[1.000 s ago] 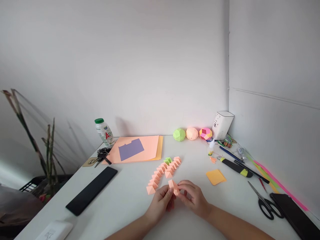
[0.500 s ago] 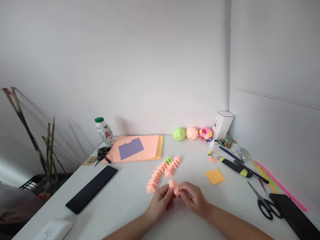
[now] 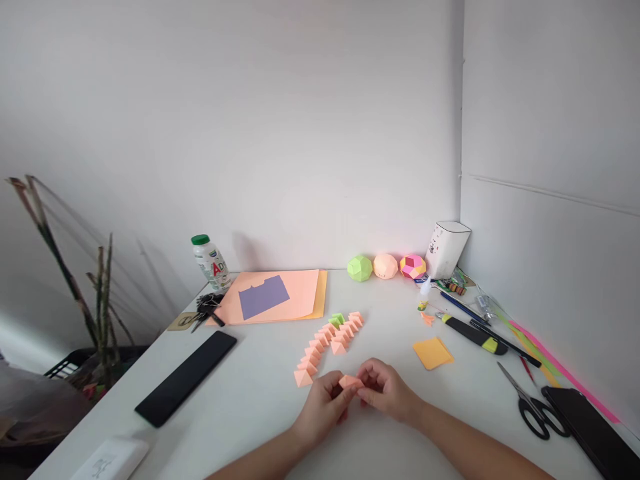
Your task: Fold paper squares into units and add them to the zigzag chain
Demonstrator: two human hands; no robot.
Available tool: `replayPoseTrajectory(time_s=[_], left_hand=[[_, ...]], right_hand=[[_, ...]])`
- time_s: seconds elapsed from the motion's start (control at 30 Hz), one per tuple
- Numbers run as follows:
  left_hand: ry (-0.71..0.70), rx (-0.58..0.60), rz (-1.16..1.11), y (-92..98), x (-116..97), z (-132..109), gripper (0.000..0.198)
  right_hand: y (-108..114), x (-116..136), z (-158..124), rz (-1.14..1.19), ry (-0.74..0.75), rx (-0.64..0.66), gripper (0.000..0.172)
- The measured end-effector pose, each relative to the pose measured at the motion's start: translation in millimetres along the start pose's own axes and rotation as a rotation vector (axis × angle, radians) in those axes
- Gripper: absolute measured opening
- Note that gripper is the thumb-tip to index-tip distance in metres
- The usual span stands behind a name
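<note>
Between my two hands, near the front middle of the table, is a small folded peach paper piece (image 3: 350,381). My left hand (image 3: 323,407) is closed on its left side, thumb on top. The fingers of my right hand (image 3: 387,392) pinch its right end; part of the piece is hidden behind the fingertips. Just beyond my hands, two rows of folded peach paper units (image 3: 313,353) stand on the table, with a few green paper units (image 3: 337,320) at the far end. A pad of orange paper squares (image 3: 433,353) lies to the right of my right hand.
Scissors (image 3: 533,407), a utility knife (image 3: 475,335), a glue bottle (image 3: 424,293) and a black phone (image 3: 590,427) lie right. Three paper balls (image 3: 385,266) sit by the wall. Left are a dark slab (image 3: 186,379), keys (image 3: 209,308), a bottle (image 3: 210,263) and peach sheets (image 3: 305,293).
The peach paper piece has been turned and tilted down between my fingers, now showing a flatter, pointed face. My right hand has shifted slightly, its fingers closer to my left thumb.
</note>
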State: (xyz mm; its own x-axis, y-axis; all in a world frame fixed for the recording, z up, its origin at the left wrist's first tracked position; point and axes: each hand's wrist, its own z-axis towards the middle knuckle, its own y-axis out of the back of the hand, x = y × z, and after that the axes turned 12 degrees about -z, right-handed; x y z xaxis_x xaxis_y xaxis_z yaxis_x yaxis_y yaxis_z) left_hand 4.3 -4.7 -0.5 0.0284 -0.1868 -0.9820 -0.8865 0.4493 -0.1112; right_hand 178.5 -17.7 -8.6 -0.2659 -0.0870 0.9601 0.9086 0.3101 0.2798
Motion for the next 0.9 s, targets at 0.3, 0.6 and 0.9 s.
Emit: replayPoseTrajectory(time_s=[0.3,0.6,0.9], left_hand=[[0.022,-0.034,0.056,-1.1,-1,0,0.046],[-0.033,0.011,-0.027,1.8,7,2,0.049],[-0.107,0.052,-0.114,4.6,14,4,0.041]], right_hand=[[0,1,1,0.008,0.013,0.087,0.026],[2,0,2,-0.052,-0.006,0.078,0.026],[2,6,1,-0.164,-0.031,0.067,0.031]])
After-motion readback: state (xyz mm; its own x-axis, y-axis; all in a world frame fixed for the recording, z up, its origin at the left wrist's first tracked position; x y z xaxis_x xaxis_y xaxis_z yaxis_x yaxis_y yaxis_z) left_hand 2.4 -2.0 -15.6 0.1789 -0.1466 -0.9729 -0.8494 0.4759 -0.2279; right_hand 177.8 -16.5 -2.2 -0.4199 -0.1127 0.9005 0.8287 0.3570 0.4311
